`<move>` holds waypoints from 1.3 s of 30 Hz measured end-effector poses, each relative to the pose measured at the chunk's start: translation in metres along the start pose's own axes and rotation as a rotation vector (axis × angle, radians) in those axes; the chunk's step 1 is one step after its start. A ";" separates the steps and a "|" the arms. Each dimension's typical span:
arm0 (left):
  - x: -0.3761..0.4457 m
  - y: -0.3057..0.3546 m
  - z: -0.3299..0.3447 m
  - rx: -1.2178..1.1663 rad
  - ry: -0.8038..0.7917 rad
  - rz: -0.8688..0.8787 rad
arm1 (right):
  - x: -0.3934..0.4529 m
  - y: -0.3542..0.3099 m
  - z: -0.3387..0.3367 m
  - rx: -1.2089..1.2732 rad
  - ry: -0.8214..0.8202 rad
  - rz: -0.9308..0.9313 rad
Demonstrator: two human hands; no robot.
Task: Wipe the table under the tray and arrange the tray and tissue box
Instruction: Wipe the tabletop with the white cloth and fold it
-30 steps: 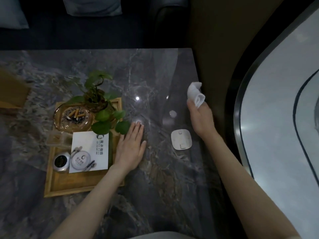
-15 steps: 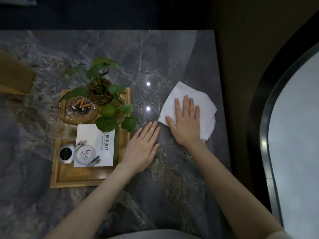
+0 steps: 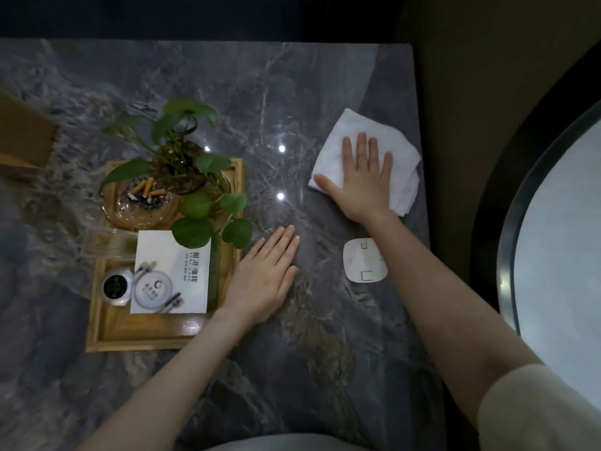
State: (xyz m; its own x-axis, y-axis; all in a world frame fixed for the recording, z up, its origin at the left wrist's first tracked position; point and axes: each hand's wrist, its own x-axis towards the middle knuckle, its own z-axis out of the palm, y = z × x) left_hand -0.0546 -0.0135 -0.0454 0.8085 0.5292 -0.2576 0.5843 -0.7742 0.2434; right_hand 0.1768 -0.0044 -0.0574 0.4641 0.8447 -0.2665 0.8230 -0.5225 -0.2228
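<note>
A wooden tray (image 3: 156,340) lies on the left half of the grey marble table (image 3: 292,92). It carries a potted plant (image 3: 182,151), an ashtray with cigarette butts (image 3: 143,203), a white card (image 3: 172,271) and a small round tin (image 3: 115,286). My left hand (image 3: 263,278) rests flat on the table against the tray's right edge, holding nothing. My right hand (image 3: 361,180) presses flat on a folded white cloth (image 3: 351,122) near the table's right edge. A corner of the wooden tissue box (image 3: 22,135) shows at the far left.
A white rounded square pad (image 3: 364,262) lies on the table between my forearms, just below the cloth. A clear plastic holder (image 3: 104,242) overhangs the tray's left rim. The table's right edge drops off next to a curved dark-rimmed surface (image 3: 559,222).
My right hand brought the bunched cloth down from the air, spread it flat on the table, then slid it away and to the right, uncovering the white pad. My left hand stayed beside the tray.
</note>
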 end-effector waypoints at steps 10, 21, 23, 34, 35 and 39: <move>-0.004 0.001 -0.003 -0.120 0.090 -0.030 | -0.038 -0.027 0.014 -0.071 -0.052 -0.145; -0.005 0.003 -0.003 -0.124 0.082 -0.027 | -0.083 -0.037 0.035 -0.144 -0.094 -0.510; -0.005 0.003 -0.003 -0.121 0.067 -0.037 | -0.077 -0.030 0.034 -0.136 -0.085 -0.520; -0.004 0.002 -0.002 -0.131 0.039 -0.030 | -0.023 0.041 -0.006 -0.033 -0.060 -0.036; -0.004 0.002 -0.003 -0.135 0.041 -0.033 | -0.019 0.033 -0.004 -0.003 -0.048 0.021; -0.004 0.001 0.000 -0.111 0.052 -0.035 | -0.017 -0.006 0.007 0.059 -0.001 0.130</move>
State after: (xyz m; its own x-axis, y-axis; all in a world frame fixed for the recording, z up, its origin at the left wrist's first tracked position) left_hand -0.0576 -0.0163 -0.0436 0.7884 0.5748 -0.2192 0.6140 -0.7135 0.3374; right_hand 0.1618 -0.0161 -0.0581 0.5652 0.7692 -0.2981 0.7352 -0.6336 -0.2409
